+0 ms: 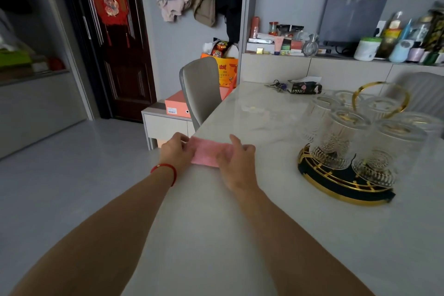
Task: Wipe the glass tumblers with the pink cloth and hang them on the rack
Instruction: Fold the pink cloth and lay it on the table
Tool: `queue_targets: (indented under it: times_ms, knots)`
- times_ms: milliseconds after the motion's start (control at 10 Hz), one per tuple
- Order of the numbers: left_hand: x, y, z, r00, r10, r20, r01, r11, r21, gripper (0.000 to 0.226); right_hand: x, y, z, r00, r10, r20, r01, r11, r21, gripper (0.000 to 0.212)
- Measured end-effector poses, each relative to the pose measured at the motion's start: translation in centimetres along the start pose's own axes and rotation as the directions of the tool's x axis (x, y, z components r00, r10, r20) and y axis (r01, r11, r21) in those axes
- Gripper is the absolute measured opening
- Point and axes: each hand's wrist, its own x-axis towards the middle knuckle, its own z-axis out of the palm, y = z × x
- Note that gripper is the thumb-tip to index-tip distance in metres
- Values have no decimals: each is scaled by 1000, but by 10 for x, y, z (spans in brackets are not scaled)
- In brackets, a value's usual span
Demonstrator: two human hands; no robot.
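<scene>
both arms reach forward; left hand (176,151) and right hand (236,163) close together, fingers curled.

Pale marble table (240,235); grey chair (201,89) at its far edge; dark red door (120,55) left; grey floor (72,175); cluttered shelf (312,55) behind.

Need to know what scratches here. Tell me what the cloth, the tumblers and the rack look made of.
Pink cloth: soft fabric, matte, slightly nubby, probably microfibre.
Tumblers: clear glass by the look, with ribbed, pressed patterns.
Rack: likely metal, with shiny gold rim, wires and handle over a dark base.
</scene>
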Motion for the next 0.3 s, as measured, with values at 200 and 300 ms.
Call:
queue_targets:
  times_ms: [200,300]
  knots:
    - [0,-9,4,999,1,-35,-2,1000,-25,36,-13,3,18,958,-236,161,285,818,-500,50]
    - [-10,-12,0,1000,20,-23,-20,1000,-2,37,-24,6,9,965,-177,193,246,861,-445,55]
